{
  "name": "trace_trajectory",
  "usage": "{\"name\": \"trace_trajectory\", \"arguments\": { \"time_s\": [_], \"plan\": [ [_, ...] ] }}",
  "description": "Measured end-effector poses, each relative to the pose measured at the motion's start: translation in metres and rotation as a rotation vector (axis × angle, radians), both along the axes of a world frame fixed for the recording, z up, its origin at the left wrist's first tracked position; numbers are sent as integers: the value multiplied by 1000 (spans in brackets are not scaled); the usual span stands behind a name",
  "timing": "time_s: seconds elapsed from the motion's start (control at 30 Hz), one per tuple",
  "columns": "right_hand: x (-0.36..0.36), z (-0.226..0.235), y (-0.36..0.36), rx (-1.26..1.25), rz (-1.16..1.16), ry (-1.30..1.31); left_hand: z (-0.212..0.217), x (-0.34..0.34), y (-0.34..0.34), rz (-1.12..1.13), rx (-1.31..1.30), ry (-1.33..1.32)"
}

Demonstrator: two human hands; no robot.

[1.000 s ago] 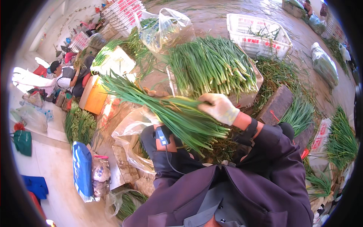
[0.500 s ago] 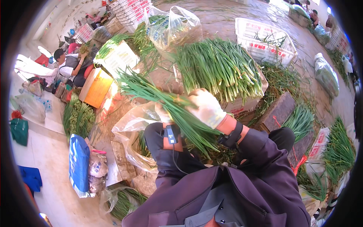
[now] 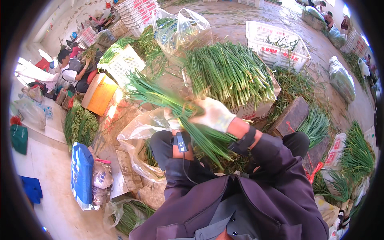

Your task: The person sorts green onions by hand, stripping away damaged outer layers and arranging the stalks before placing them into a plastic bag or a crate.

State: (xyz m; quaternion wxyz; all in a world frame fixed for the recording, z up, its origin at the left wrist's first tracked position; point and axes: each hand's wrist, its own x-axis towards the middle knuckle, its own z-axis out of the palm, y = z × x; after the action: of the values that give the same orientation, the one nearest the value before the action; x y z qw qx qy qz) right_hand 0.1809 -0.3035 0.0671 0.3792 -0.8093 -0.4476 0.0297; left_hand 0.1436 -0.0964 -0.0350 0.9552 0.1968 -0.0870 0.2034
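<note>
Before my knees, a bunch of long leafy green stalks (image 3: 154, 95), like green onions or green garlic, slants from upper left to lower right. My left hand (image 3: 173, 119), in a white glove, is closed around it from the left, partly hidden beneath the leaves. Lying over its upper side is my right hand (image 3: 215, 115), also gloved, with fingers bent against the stalks and brownish strands by the fingertips. Just beyond, a white crate (image 3: 252, 111) is heaped with similar stalks (image 3: 230, 74), pale ends toward me.
A clear plastic bag (image 3: 130, 134) lies open by my left knee. Farther off are a stuffed bag (image 3: 182, 34), a white basket (image 3: 276, 38) and an orange box (image 3: 100, 94). A wooden block (image 3: 290, 116) and loose greens lie right. Another person (image 3: 74, 72) sits at the left.
My right hand has shifted slightly left and down along the bunch. Its fingertips now show brownish strands more plainly. My left hand stays about where it was.
</note>
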Motion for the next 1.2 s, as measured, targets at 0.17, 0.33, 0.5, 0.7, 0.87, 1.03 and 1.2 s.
{"name": "trace_trajectory", "arguments": {
  "time_s": [0.17,0.33,0.5,0.7,0.87,1.03,1.2],
  "plan": [
    [13,9,-13,235,6,448,14,-9,-8,-15,7,75],
    [21,23,-39,758,103,1041,46,-22,-23,-15,-44,107],
    [35,7,-48,767,21,1300,46,-20,-7,-4,-56,-63],
    [117,4,-193,1589,116,1237,36,-27,59,-46,-368,-494],
    [128,11,-262,1717,435,1138,47,-23,60,-121,-236,-738],
    [100,84,-258,1659,190,760,53,-47,76,-30,-233,-619],
    [188,99,-347,291,-913,-615,61,-30,38,-86,-221,-529]
  ]
}}
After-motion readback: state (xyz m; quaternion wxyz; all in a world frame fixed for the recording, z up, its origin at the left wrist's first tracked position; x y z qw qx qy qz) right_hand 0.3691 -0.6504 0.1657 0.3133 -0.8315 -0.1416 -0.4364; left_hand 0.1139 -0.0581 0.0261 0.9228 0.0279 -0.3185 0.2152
